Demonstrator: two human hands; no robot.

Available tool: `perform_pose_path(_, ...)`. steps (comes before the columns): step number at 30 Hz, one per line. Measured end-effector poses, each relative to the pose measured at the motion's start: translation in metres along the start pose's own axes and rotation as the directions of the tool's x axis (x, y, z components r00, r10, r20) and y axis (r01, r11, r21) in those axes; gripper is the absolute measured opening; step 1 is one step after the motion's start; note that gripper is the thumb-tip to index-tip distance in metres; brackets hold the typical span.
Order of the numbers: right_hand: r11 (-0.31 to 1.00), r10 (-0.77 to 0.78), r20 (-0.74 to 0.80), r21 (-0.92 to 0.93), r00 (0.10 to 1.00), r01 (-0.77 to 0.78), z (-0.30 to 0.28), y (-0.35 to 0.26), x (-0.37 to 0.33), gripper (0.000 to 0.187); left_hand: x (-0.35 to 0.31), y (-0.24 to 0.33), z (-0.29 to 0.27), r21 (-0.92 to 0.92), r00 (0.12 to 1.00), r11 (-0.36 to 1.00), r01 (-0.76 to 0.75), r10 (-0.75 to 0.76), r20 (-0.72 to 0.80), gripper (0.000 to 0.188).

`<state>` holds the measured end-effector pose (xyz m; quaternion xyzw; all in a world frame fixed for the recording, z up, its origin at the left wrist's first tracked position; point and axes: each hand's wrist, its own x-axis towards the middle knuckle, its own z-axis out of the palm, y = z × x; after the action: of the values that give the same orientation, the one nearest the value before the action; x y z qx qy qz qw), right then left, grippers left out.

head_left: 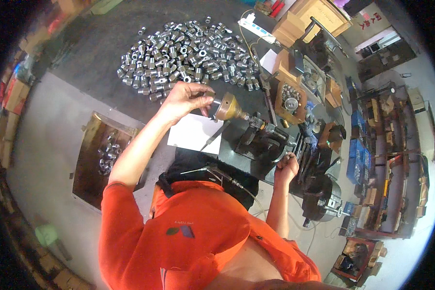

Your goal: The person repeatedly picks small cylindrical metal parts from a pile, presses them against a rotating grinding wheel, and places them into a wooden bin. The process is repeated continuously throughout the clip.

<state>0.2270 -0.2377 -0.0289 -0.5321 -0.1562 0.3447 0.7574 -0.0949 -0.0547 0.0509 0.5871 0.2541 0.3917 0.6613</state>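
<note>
Pinching a metal piece between thumb and fingers of the left hand, right at the left end of a brass-coloured cup. Curling the right hand beside the near right part of the dark bench machine; cannot tell whether around a handle or merely resting there.

Most at risk, by the look of it, at the cup: likely to jam or mark the metal piece if held crooked. Cannot tell whether turning or at rest; if turning, liable to nip a fingertip or pull the metal piece from a loose pinch. Same danger from working the machine too early on the right.

Below the left hand, lying on the table, a white paper: apt to slide or get soiled under a dropped part.

Nearer, on dark cloth, an air gun: prone to slipping off after a shift of the body.

Just beyond the left hand, a loose heap of metal fittings: ready to roll at a careless sweep.

Far right of the cup, a cardboard box of small parts: spillable through a knock.

Farther still, a power strip with a trailing cable: easy to snag.
</note>
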Motion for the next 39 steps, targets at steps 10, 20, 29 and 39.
perform_pose_path(10,0.999,0.001,-0.01,-0.038,1.0,-0.001,0.0,-0.015,-0.021,0.012,0.002,0.005,0.001,-0.07,0.996,0.995,0.068,-0.064,0.054,0.028)
perform_pose_path(20,0.997,-0.08,0.143,0.028,0.986,0.077,0.032,-0.081,-0.007,0.022,0.003,-0.001,-0.001,-0.119,0.994,0.99,0.079,-0.07,0.086,0.028)
perform_pose_path(29,0.994,-0.083,0.101,-0.057,0.991,0.089,0.046,-0.041,0.087,0.017,0.001,-0.002,0.006,-0.05,0.998,0.998,0.031,-0.029,0.049,0.028)
perform_pose_path(39,0.996,0.088,-0.091,-0.008,0.992,-0.089,0.003,0.0,0.017,0.016,0.005,-0.007,0.009,0.011,0.999,1.0,-0.013,0.014,-0.036,0.026)
